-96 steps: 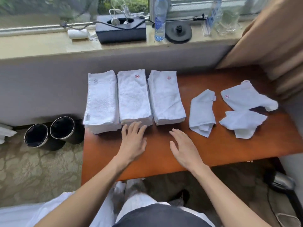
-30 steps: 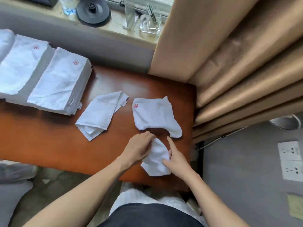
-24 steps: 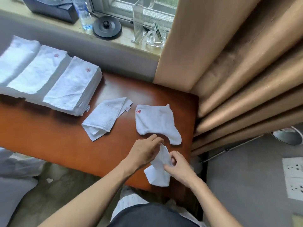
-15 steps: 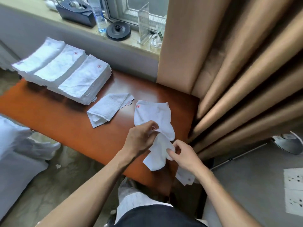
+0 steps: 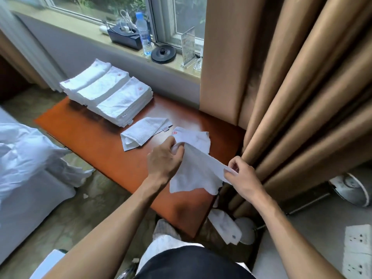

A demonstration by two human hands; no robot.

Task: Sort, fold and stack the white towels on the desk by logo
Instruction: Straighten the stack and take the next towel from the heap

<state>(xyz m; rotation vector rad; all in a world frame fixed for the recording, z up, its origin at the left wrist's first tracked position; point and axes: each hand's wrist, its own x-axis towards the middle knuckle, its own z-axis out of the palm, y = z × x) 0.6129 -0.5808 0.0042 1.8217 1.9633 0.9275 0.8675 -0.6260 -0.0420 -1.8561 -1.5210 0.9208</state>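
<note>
A white towel (image 5: 196, 170) hangs stretched above the right end of the wooden desk (image 5: 96, 141). My left hand (image 5: 164, 158) grips one corner of it and my right hand (image 5: 241, 178) pinches another. Under it lies a loose towel with a red logo (image 5: 193, 136). A rumpled towel (image 5: 144, 132) lies to its left. Three stacks of folded towels stand side by side at the desk's far left: the left stack (image 5: 88, 76), the middle stack (image 5: 104, 86) and the right stack (image 5: 124, 101), the latter two showing red logos.
Tan curtains (image 5: 291, 87) hang right against the desk's right end. The windowsill holds a water bottle (image 5: 144, 36), a dark box (image 5: 124, 36) and a black disc (image 5: 163, 53). White bedding (image 5: 24, 158) lies at the left. A white cloth (image 5: 225, 225) lies on the floor under the desk's right end.
Both hands lifted the nearest loose towel off the desk and pulled it open between them. My view has swung, so the stacks now sit farther away at the left.
</note>
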